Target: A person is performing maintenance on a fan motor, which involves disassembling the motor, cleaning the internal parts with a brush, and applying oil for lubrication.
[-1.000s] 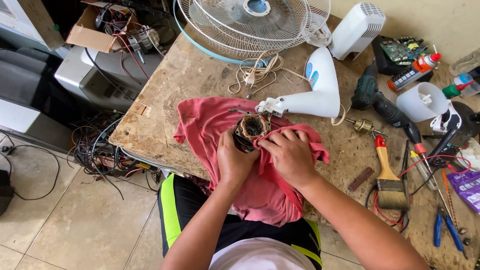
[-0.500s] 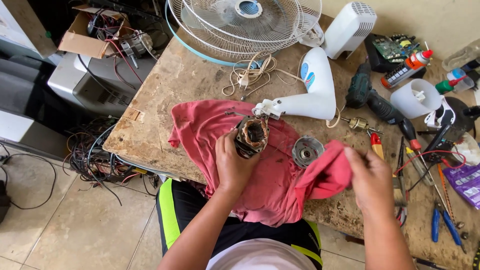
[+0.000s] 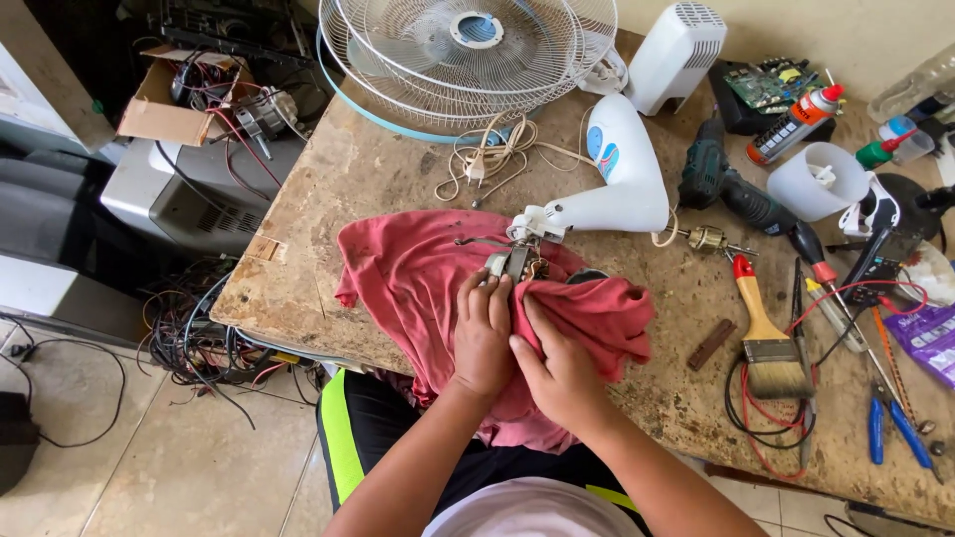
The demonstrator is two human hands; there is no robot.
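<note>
From the head view, your left hand (image 3: 484,333) is closed around the fan motor (image 3: 514,264), fingers wrapped up its near side so that only the metal top with its copper windings shows above your fingertips. Your right hand (image 3: 559,370) presses a bunched fold of the red cloth (image 3: 408,268) against the right side of the motor, fingers curled tight into the fabric. The rest of the cloth spreads left of the motor over the worn wooden table (image 3: 328,179) and hangs over the near edge toward your lap.

Just behind the motor, almost touching it, lies the white fan stand (image 3: 617,174) on its side. Farther behind sits the wire fan guard (image 3: 468,55), and a coiled cord with plug (image 3: 492,154) lies between the guard and the motor. To the right of the motor lie a paintbrush (image 3: 764,333) and a long screwdriver (image 3: 831,288), with a dark cordless drill (image 3: 721,179) behind them.
</note>
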